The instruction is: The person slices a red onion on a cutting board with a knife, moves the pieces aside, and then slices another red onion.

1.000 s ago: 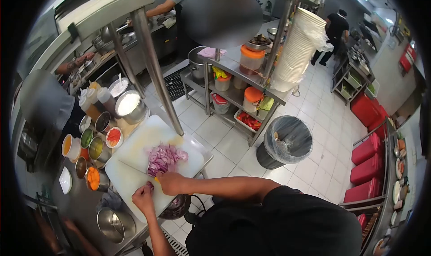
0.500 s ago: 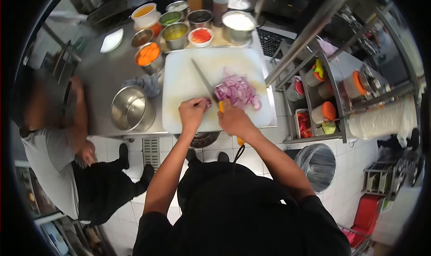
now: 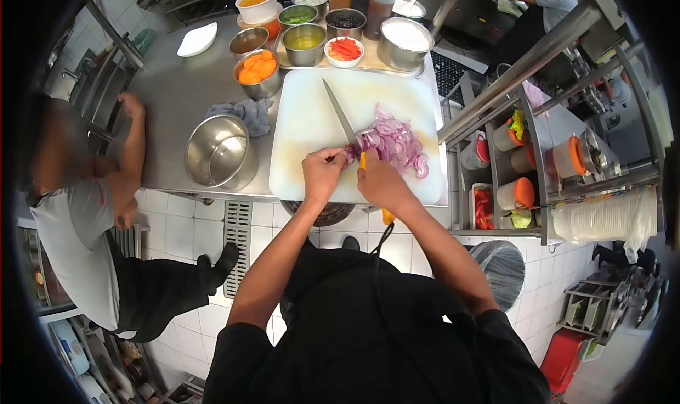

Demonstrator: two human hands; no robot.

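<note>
My right hand (image 3: 382,186) is wrapped round the yellow handle of a knife (image 3: 340,112), whose blade points away from me over a white cutting board (image 3: 301,113). My left hand (image 3: 323,171) pinches a small piece of red onion (image 3: 350,152) against the board, close beside the blade. Sliced red onion (image 3: 398,143) lies in a loose pile to the right of the blade.
Left of the board are a steel pot (image 3: 217,156) and a grey cloth (image 3: 248,115). Bowls of carrots (image 3: 258,69), red strips (image 3: 345,50) and white cream stand behind it. A co-worker (image 3: 78,227) is at the left; a metal post (image 3: 517,67) slants at the right.
The view has shifted, so the board and bowls appear further right and higher. The onion piece in my left hand is now beside the blade, where before there was a gap.
</note>
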